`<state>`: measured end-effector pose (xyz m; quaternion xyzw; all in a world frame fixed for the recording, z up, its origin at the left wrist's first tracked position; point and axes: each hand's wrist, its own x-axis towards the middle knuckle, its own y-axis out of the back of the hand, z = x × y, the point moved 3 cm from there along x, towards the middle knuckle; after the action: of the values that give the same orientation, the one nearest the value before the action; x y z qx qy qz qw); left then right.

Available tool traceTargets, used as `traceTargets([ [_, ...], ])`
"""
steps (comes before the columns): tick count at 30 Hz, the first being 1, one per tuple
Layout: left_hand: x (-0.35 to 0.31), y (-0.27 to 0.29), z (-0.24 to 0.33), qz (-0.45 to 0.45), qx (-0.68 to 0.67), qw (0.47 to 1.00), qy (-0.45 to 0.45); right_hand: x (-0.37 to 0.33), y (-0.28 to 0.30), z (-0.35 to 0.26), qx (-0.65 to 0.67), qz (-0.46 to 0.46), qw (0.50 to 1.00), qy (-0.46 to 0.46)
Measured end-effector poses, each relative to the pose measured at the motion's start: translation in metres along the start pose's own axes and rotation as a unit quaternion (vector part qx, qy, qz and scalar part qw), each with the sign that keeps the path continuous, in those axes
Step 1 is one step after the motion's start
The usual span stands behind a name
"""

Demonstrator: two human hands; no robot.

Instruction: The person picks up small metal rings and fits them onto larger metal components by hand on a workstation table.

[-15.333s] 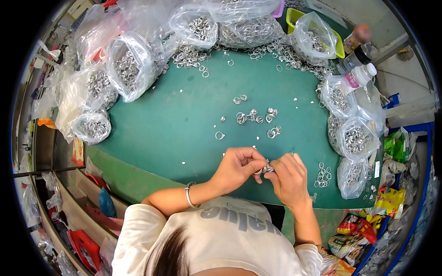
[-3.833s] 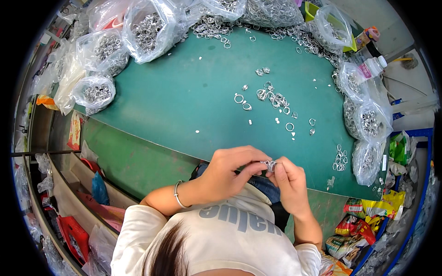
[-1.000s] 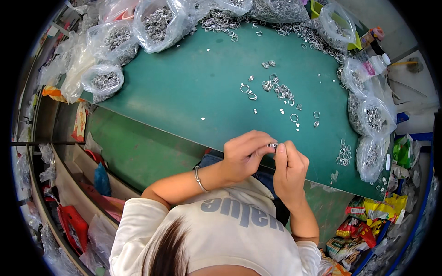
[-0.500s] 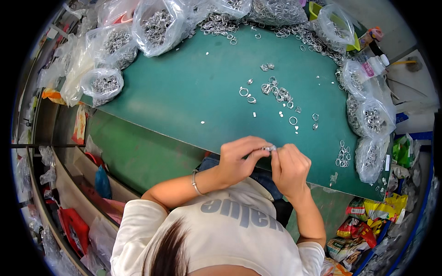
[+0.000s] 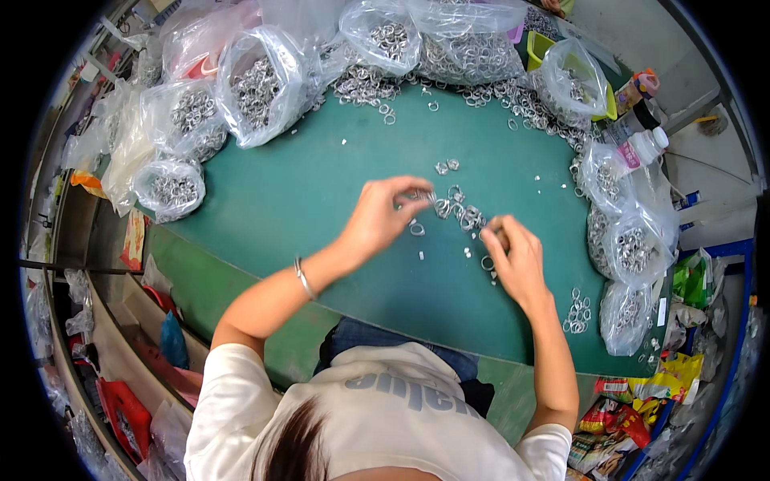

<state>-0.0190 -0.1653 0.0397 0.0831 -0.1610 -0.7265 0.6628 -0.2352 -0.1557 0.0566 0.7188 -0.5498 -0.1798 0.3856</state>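
Note:
A loose cluster of small metal rings [image 5: 459, 210] lies in the middle of the green table mat [image 5: 321, 184]. My left hand [image 5: 383, 215] reaches forward over the mat, and its fingertips pinch a ring at the cluster's left edge. My right hand [image 5: 515, 258] rests on the mat just right of the cluster. Its fingers are curled at a ring, and I cannot see whether it holds one. A bracelet sits on my left wrist.
Clear plastic bags full of metal rings [image 5: 255, 84] ring the mat at the back and left, with more bags [image 5: 634, 248] on the right. A white bottle [image 5: 642, 146] stands at the right rim. A small ring pile [image 5: 576, 309] lies near the front right.
Both hands were joined on a small ring close to my body. They have since parted and moved forward onto the mat, the left to the ring cluster and the right beside it.

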Motion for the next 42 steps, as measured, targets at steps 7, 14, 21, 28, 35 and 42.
traceTargets([
  [7, 0.083, -0.011, -0.048, -0.001, 0.183, 0.973, -0.138, 0.088, -0.039, 0.023, -0.095, 0.011, 0.993, 0.071],
  [14, 0.065, -0.015, -0.02, 0.001, 0.168, 0.973, -0.157, 0.1, -0.038, 0.035, 0.147, -0.054, 0.981, -0.114],
  [21, 0.028, -0.033, 0.014, -0.111, -0.335, 0.927, 0.126, 0.035, -0.019, -0.011, 0.256, 0.02, 0.966, -0.034],
  [28, -0.016, -0.043, 0.03, -0.13, -0.516, 0.813, 0.235, -0.004, -0.007, -0.034, 0.214, 0.111, 0.967, 0.087],
  [35, -0.042, -0.033, 0.046, -0.04, -0.219, 0.974, -0.035, -0.024, 0.003, -0.043, 0.275, 0.044, 0.96, 0.038],
  [42, -0.056, -0.027, 0.058, -0.014, -0.142, 0.983, -0.118, -0.036, 0.007, -0.059, 0.227, 0.052, 0.972, 0.04],
])
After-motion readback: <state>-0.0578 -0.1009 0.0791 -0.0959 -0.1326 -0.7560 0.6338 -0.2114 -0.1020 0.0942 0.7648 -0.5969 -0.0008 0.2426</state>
